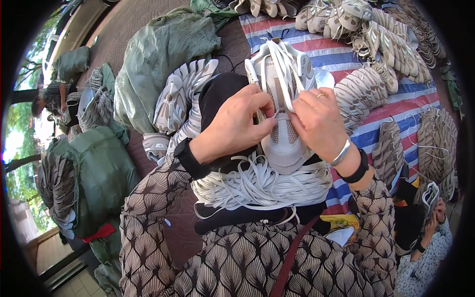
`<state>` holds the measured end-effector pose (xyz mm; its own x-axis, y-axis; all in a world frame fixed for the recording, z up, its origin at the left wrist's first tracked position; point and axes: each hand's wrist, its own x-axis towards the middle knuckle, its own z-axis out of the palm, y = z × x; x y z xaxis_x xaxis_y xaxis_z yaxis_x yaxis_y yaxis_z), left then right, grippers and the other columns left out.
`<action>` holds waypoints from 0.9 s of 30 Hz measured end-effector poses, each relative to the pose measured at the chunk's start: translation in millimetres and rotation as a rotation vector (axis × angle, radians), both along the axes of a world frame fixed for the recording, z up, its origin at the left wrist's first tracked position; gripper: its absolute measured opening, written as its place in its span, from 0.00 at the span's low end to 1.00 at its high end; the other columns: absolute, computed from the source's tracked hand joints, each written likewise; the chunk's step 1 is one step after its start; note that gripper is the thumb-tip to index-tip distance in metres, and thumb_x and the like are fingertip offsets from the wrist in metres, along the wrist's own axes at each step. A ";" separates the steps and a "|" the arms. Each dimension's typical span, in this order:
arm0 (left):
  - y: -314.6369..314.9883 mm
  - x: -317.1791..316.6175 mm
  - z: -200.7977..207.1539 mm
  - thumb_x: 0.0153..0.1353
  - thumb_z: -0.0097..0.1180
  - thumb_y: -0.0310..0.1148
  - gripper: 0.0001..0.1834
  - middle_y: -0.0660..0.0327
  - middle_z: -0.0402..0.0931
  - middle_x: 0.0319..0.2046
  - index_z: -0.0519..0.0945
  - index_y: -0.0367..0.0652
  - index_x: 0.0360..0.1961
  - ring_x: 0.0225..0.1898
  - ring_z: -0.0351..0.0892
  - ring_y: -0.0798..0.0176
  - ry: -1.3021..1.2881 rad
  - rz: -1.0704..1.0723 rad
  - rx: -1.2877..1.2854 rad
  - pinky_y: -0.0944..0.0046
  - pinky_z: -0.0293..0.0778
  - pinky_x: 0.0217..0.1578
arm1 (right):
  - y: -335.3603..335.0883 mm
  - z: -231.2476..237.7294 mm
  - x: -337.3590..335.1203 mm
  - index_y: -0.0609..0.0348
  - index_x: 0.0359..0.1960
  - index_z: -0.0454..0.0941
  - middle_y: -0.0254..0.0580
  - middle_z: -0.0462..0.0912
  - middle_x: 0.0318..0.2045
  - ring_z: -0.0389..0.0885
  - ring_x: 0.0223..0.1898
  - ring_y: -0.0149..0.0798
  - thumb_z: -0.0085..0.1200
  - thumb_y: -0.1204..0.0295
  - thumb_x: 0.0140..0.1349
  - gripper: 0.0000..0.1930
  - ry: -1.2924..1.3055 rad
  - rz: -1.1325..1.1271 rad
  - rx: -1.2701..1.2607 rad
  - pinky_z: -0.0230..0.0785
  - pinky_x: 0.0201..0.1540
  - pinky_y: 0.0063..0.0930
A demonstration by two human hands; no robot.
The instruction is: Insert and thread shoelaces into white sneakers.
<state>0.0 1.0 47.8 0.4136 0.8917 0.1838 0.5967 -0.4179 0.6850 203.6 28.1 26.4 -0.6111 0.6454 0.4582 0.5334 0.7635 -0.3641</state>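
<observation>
A beige and white sneaker point(285, 152) rests in front of me, toe toward me, above my dark-covered lap. White shoelaces point(283, 69) run up over its tongue and lie loose across it. My left hand point(231, 123) is pinched at the lowest eyelets on the shoe's left side, on a bit of lace partly hidden by the fingers. On the opposite side my right hand point(319, 120) has thumb and fingers closed on a lace beside the eyelets. Just below the toe lies a thick bundle of loose white laces point(262, 187).
Rows of stacked sneakers point(361, 94) stand on a striped tarp point(326, 47) at the right. Nested shoes point(173, 106) lie at my left, near green sacks point(158, 54). At the lower right, another person's hands point(435, 215) hold a shoe. A yellow packet point(341, 221) lies beside my right forearm.
</observation>
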 end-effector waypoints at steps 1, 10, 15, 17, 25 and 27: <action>0.6 -1.7 2.3 0.48 0.61 0.26 0.08 0.61 0.68 0.26 0.74 0.37 0.27 0.24 0.69 0.66 -0.007 0.011 -0.093 0.68 0.66 0.25 | 2.9 0.7 -1.2 0.58 0.25 0.73 0.38 0.71 0.25 0.73 0.33 0.40 0.59 0.74 0.47 0.07 -0.005 0.032 -0.014 0.59 0.41 0.34; 3.3 4.3 4.5 0.50 0.59 0.23 0.06 0.60 0.71 0.21 0.74 0.36 0.28 0.22 0.70 0.67 -0.064 0.030 -0.268 0.69 0.67 0.24 | 45.5 -8.3 19.1 0.66 0.26 0.71 0.41 0.70 0.19 0.67 0.20 0.31 0.54 0.74 0.53 0.07 0.205 0.348 -0.910 0.60 0.24 0.25; 2.6 -2.4 5.0 0.49 0.61 0.24 0.08 0.56 0.71 0.22 0.74 0.36 0.28 0.22 0.72 0.61 0.059 0.021 -0.102 0.66 0.69 0.25 | 40.5 4.7 11.7 0.66 0.26 0.71 0.40 0.68 0.19 0.67 0.20 0.31 0.56 0.72 0.52 0.09 0.097 0.316 -0.719 0.61 0.25 0.25; 6.9 -2.5 8.6 0.49 0.62 0.26 0.08 0.57 0.71 0.23 0.75 0.36 0.27 0.23 0.73 0.60 0.198 -0.021 -0.197 0.64 0.69 0.27 | 40.1 2.9 15.4 0.66 0.25 0.71 0.41 0.69 0.19 0.68 0.21 0.33 0.56 0.72 0.52 0.09 0.110 0.302 -0.767 0.61 0.26 0.26; 17.6 -11.6 11.1 0.48 0.63 0.30 0.10 0.58 0.70 0.24 0.74 0.38 0.26 0.27 0.72 0.58 0.215 -0.009 -0.170 0.62 0.68 0.29 | 36.7 5.8 11.5 0.66 0.27 0.72 0.43 0.69 0.20 0.69 0.22 0.35 0.56 0.71 0.52 0.10 0.096 0.241 -0.772 0.62 0.27 0.28; 10.4 -7.8 9.1 0.46 0.61 0.32 0.09 0.55 0.72 0.24 0.73 0.41 0.24 0.32 0.75 0.51 0.278 0.029 -0.078 0.56 0.70 0.31 | 34.7 6.3 10.5 0.65 0.28 0.73 0.36 0.69 0.20 0.69 0.23 0.29 0.54 0.70 0.55 0.09 0.098 0.215 -0.737 0.63 0.27 0.26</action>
<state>-7.7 11.3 56.9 0.4125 0.9109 -0.0028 0.7773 -0.3504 0.5225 214.1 62.8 32.7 -0.7363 0.6765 0.0150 0.3400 0.3891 -0.8562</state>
